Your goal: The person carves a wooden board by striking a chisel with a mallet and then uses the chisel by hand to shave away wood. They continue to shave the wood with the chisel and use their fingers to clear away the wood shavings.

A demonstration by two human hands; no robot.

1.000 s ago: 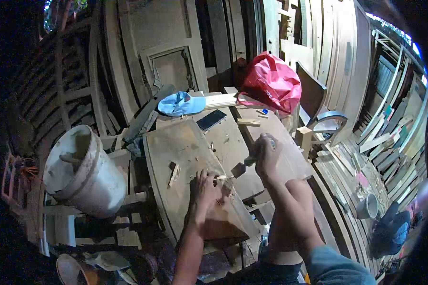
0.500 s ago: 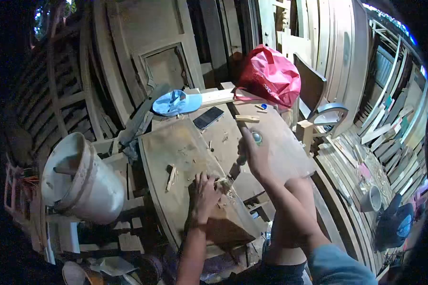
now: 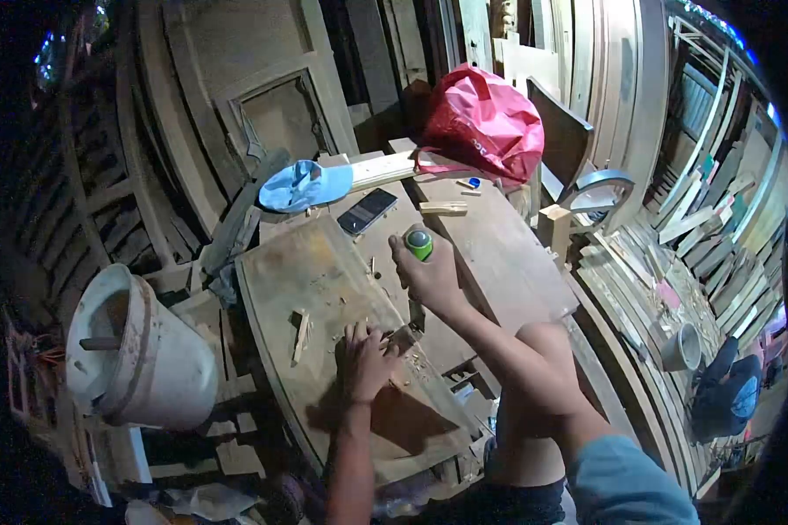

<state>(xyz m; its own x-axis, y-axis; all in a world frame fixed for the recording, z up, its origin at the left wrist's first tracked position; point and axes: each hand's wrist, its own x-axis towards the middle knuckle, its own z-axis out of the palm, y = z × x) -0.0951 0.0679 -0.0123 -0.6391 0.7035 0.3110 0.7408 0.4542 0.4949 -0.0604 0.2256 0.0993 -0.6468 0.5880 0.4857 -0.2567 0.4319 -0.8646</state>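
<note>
Here, the right hand (image 3: 429,269) clenches a green handle (image 3: 419,244), its round cap dark; what the left hand (image 3: 368,360) grips is unclear.

My camera view | blue-grey fabric sleeve (image 3: 629,481), ending near right elbow | dark shorts (image 3: 477,506), hem above bare knee (image 3: 547,346) | left hand (image 3: 368,359), right hand (image 3: 431,269) bare

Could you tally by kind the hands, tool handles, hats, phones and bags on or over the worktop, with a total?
Hands: 2 (left hand, right hand)
Green-ended tool handle: 1
Blue hat: 1
Phone: 1
Pink bag: 1
Total: 6
</note>
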